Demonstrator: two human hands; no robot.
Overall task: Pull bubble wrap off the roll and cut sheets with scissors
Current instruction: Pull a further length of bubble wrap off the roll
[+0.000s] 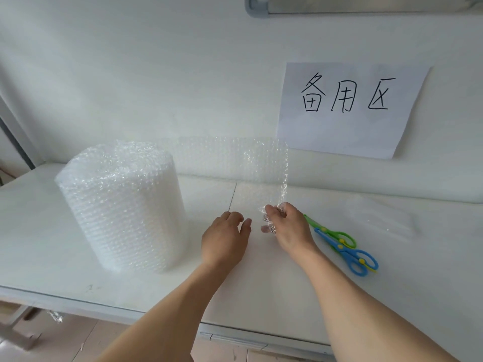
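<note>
Right hand (287, 226) pinches bubble wrap (235, 163) corner; left hand (226, 236) seemingly free.

- A white table (39, 231) stands against a white wall (156, 74).
- A paper sign (350, 108) with handwritten characters hangs above the table's far edge, right.

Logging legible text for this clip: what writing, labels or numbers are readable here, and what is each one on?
"备用区": three large handwritten black characters on the white paper sheet stuck to the wall behind the table.
No other text: the bubble wrap roll, the green scissors and the blue scissors show no readable label or brand.
The framed board at the top edge shows no legible writing.
</note>
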